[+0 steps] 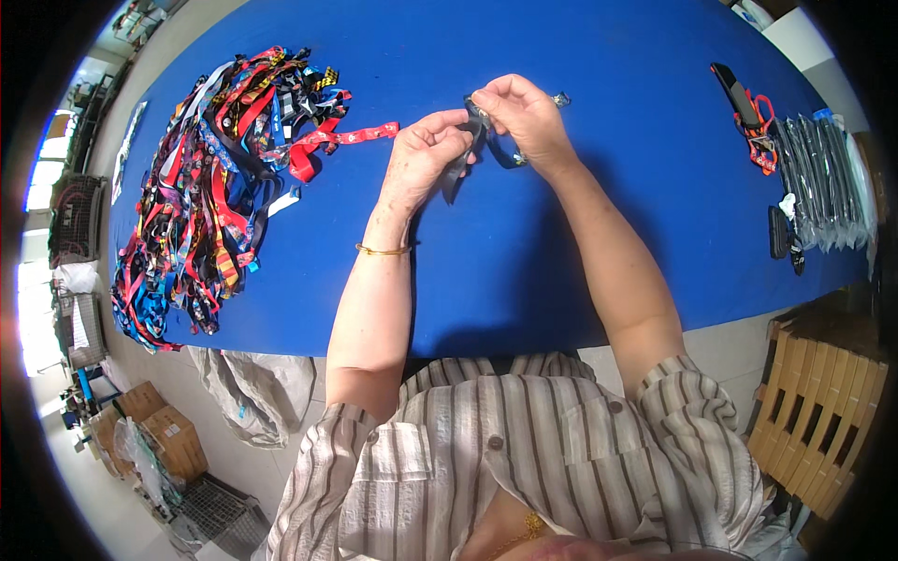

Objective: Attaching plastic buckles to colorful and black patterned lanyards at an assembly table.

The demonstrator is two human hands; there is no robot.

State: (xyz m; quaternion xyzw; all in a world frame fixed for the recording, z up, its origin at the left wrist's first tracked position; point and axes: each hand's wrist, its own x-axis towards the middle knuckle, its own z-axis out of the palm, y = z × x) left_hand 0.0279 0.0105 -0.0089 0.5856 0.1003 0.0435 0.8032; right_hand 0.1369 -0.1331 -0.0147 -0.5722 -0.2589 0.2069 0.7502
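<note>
Both my hands meet above the middle of the blue table. My left hand (428, 154) is closed, its thumb and fingers pinching a dark patterned lanyard (452, 183) whose grey-black end hangs below. My right hand (526, 117) pinches the same strap a little higher, thumb against forefinger. A loop of the strap dips between the hands, and a bit of it shows beyond my right hand. What exactly lies between the fingertips is partly hidden. To the left spreads a large heap of colourful lanyards (224, 187), with a red strap (360, 136) reaching toward my left hand.
At the table's right lie orange-handled scissors (763, 131), a dark handheld object (734, 92), a stack of clear-wrapped dark items (823, 182) and a small black object (777, 232). Cardboard (823, 411) stands at lower right, cardboard boxes (164, 435) at lower left.
</note>
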